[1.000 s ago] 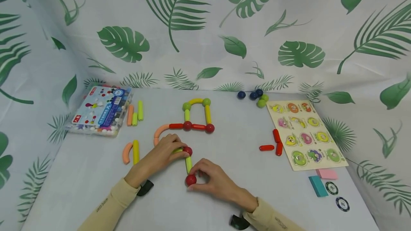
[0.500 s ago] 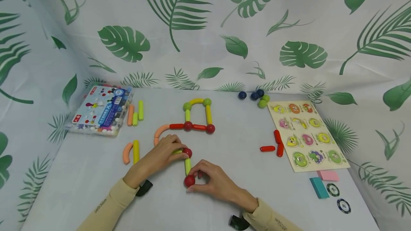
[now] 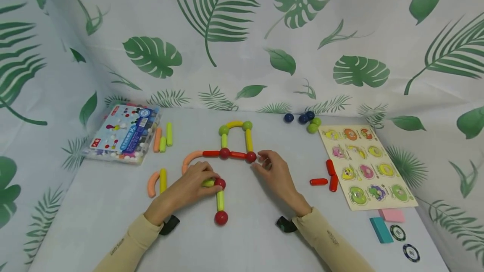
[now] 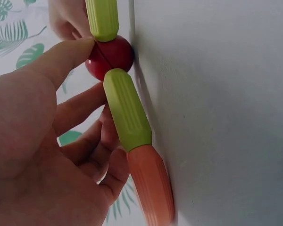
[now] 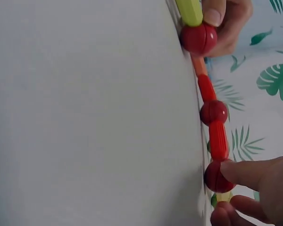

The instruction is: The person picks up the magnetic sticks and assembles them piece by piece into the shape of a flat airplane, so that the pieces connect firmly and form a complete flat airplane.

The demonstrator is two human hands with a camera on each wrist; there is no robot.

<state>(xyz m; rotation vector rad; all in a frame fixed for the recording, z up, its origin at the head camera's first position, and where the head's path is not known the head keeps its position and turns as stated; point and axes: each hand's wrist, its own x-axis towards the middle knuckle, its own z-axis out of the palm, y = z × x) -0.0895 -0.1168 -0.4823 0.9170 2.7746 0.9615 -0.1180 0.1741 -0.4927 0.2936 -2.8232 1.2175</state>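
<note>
While the left hand [image 3: 189, 188] pinches a lime-green plastic rod [image 4: 126, 109] beside a glossy red ball [image 3: 220, 183], the right hand's [image 3: 275, 174] relaxed fingertips touch another round red ball [image 3: 251, 157]

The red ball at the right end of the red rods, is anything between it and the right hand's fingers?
Nothing visible: the right hand already has a fingertip on that red ball, as the right wrist view shows.
</note>
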